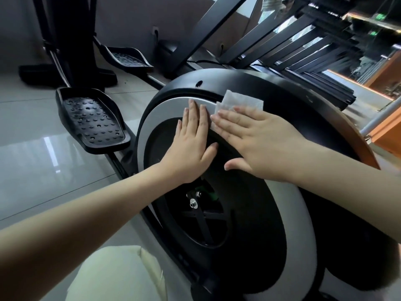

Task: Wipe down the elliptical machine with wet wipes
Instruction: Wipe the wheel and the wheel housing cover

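The elliptical machine's round flywheel housing [293,213] fills the centre, black with a silver ring around a dark wheel. A white wet wipe [240,102] lies on the housing's upper part, across the silver ring and the black shell. My right hand [260,140] presses flat on the wipe with straight fingers, covering its lower half. My left hand [193,144] rests flat beside it on the silver ring and the inner black disc, fingers straight, holding nothing. The two hands nearly touch at the fingertips.
A black studded foot pedal [93,120] juts out left of the housing, a second pedal [128,58] lies further back. Black frame bars [288,42] slope up at top right. Glossy tiled floor [43,161] spreads left. My knee in light trousers [115,274] is at the bottom.
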